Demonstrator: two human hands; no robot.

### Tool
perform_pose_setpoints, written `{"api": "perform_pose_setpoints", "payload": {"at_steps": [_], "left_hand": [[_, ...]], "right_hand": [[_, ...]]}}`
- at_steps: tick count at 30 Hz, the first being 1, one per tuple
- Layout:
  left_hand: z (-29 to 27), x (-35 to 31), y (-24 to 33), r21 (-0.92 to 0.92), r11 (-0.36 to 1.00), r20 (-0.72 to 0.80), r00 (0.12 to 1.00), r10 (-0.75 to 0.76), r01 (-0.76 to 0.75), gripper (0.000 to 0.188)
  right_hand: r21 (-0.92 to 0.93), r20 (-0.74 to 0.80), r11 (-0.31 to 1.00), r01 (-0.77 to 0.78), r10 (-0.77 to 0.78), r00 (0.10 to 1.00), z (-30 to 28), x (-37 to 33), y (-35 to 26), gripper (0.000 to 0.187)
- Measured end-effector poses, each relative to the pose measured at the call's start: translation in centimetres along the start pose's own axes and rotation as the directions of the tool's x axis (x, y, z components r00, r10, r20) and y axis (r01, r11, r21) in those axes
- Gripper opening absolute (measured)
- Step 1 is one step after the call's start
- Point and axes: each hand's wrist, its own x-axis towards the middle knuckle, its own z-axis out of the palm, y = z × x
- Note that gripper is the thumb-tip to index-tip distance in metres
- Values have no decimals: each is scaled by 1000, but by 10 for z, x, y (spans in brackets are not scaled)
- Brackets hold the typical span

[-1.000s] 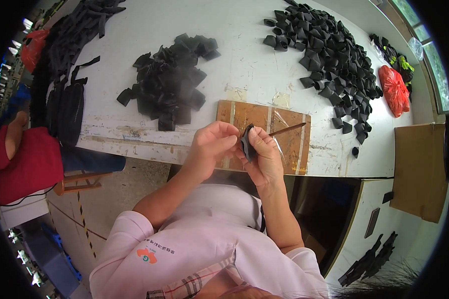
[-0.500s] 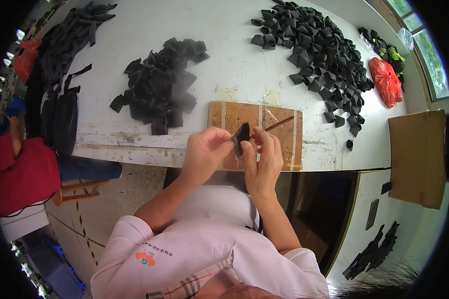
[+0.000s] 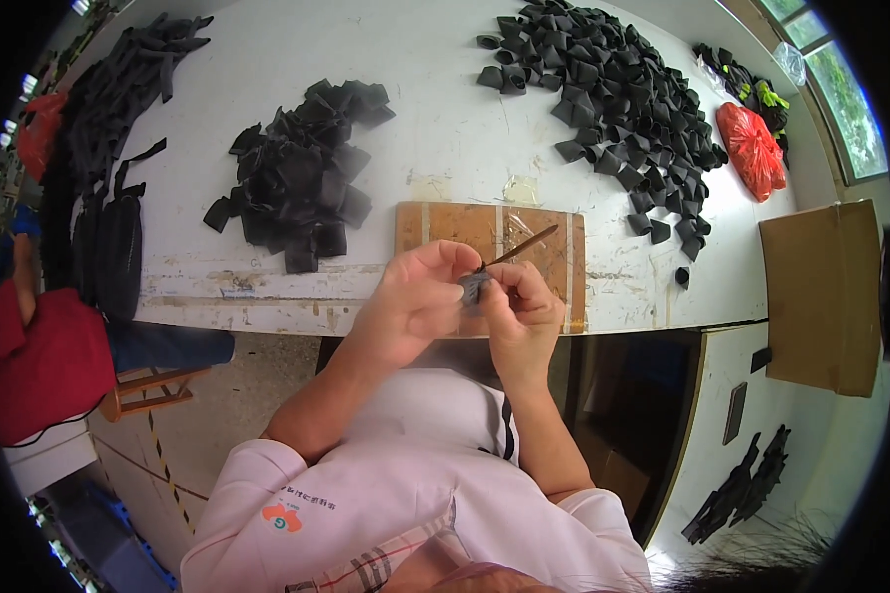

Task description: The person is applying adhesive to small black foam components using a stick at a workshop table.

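Two sets of fingers (image 3: pixel 526 284), pinching dark piece (image 3: pixel 474 289)

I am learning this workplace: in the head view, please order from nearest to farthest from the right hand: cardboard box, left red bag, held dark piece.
1. Held dark piece: in the right hand.
2. Cardboard box: right side.
3. Left red bag: far upper left.

left hand (image 3: pixel 415 296), right hand (image 3: pixel 524 314): holding dark piece (image 3: pixel 472 289) | below: brown board (image 3: pixel 447 221) | left: black heap (image 3: pixel 292 183) | right: larger heap (image 3: pixel 613 109)
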Motion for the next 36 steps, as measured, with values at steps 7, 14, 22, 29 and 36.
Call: {"api": "perform_pose_setpoints", "payload": {"at_steps": [7,14,22,29,36], "left_hand": [[12,6,-22,921,321,14,841,540,-221,18],[38,21,9,-231,967,186,981,-61,104,16],[35,41,3,149,987,-53,996,67,-58,12],[46,48,6,779,60,464,640,613,-624,24],[48,41,-4,390,677,186,773,606,-624,10]], "right_hand": [[688,581,280,-669,340,740,-23,6,1,6],[358,397,865,-351,199,896,-41,38,-53,24],[408,490,813,-415,189,851,-41,64,-6,27],[116,21,944,308,-312,950,-42,48,-11,29],[-140,69,865,481,-476,877,-36,41,-34,28]]}}
